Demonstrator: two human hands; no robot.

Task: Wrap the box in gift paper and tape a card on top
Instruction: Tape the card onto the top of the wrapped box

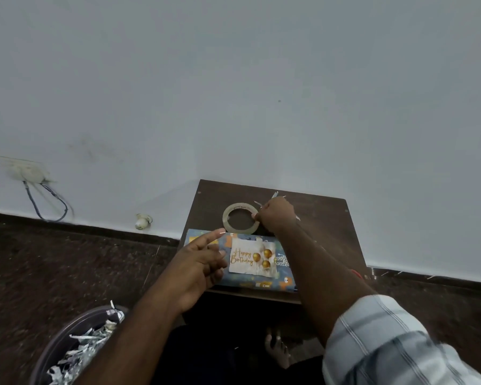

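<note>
The box (pixel 264 283), wrapped in blue patterned gift paper, lies on a small dark wooden table (pixel 328 234). A white "Happy Birthday" card (pixel 252 258) with gold balloons rests on top of it. My left hand (pixel 203 262) hovers at the card's left edge, fingers spread, forefinger pointing toward the tape. Behind the box lies a clear tape roll (pixel 240 218). My right hand (pixel 275 213) is closed at the roll's right rim; whether it pinches the tape end I cannot tell. Scissor tips (pixel 275 194) show just beyond that hand.
The table stands against a pale wall. On the floor at lower left is a round bin (pixel 75 348) full of shredded paper. A wall socket (pixel 28 170) with a hanging cable is at left. A bare foot (pixel 278 348) shows under the table.
</note>
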